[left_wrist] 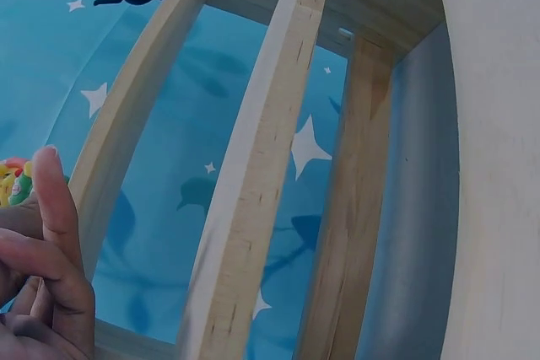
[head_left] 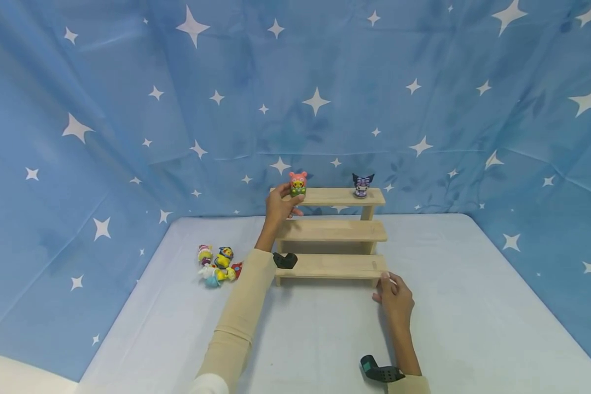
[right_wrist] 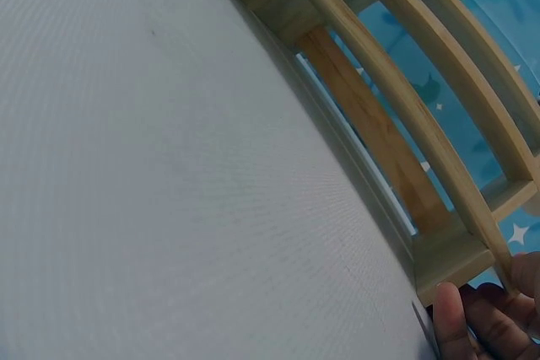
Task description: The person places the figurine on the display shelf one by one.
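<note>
A three-tier wooden display shelf (head_left: 332,266) stands on the white-covered table. At the left end of its top tier, my left hand (head_left: 278,207) holds a small figurine (head_left: 298,185) with a pink eared hood, a yellow face and a green base. In the left wrist view the figurine (left_wrist: 17,185) is mostly hidden behind the fingers. My right hand (head_left: 397,300) grips the front right corner of the lowest tier, and in the right wrist view its fingers (right_wrist: 451,319) wrap that end. A black-and-purple figurine (head_left: 361,186) with pointed ears stands upright toward the top tier's right end.
Left of the shelf, several figurines lie close together, among them a yellow one with a blue cap (head_left: 224,256) and a white-and-blue one (head_left: 212,277). Behind the table (head_left: 438,246) hangs a blue curtain (head_left: 256,131) with white stars. My left forearm crosses the table between the pile and the shelf.
</note>
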Available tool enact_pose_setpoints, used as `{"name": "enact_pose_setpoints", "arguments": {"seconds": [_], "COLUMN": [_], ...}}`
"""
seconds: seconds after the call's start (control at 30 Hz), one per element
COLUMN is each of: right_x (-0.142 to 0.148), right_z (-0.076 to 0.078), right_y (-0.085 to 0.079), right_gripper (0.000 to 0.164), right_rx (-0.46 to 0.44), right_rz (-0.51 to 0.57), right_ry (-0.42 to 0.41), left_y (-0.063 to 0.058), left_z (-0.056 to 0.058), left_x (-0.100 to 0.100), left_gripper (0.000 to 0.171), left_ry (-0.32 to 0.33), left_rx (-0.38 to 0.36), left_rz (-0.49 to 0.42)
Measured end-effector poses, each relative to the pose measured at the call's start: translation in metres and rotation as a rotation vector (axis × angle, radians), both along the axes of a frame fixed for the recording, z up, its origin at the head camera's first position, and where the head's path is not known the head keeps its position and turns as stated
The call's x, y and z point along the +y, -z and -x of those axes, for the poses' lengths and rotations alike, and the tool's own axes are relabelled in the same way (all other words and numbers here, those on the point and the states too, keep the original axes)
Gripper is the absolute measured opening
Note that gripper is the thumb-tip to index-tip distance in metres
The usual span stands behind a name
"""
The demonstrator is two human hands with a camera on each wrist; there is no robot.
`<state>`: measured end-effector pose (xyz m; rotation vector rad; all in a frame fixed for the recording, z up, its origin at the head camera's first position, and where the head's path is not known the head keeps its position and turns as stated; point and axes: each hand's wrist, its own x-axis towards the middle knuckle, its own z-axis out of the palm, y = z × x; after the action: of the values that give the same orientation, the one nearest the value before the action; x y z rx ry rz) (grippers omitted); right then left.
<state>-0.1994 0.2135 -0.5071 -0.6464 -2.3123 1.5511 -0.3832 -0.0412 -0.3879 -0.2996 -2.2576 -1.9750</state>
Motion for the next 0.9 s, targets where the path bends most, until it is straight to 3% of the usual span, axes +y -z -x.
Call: {"name": "enact_pose_setpoints", "arguments": {"seconds": [0.57, 0.9], "right_x": [-0.0014, 0.0002], "right_z": [-0.0012, -0.0001], "right_y": [-0.0001, -0.0011], "right_gripper": [0.058, 0.055], "right_rx": [0.014, 0.017], "right_rz": [0.010, 0.008], "right_ry": [-0.011, -0.005], "left_y": [-0.0007, 0.0001], "left_z": [-0.0006, 0.0021], "left_x": [0.0010, 0.0017], "left_gripper": [0.057, 0.058], "left_ry": [-0.016, 0.015], "left_rx": [-0.040, -0.034], "left_rz": [-0.038, -0.053]}}
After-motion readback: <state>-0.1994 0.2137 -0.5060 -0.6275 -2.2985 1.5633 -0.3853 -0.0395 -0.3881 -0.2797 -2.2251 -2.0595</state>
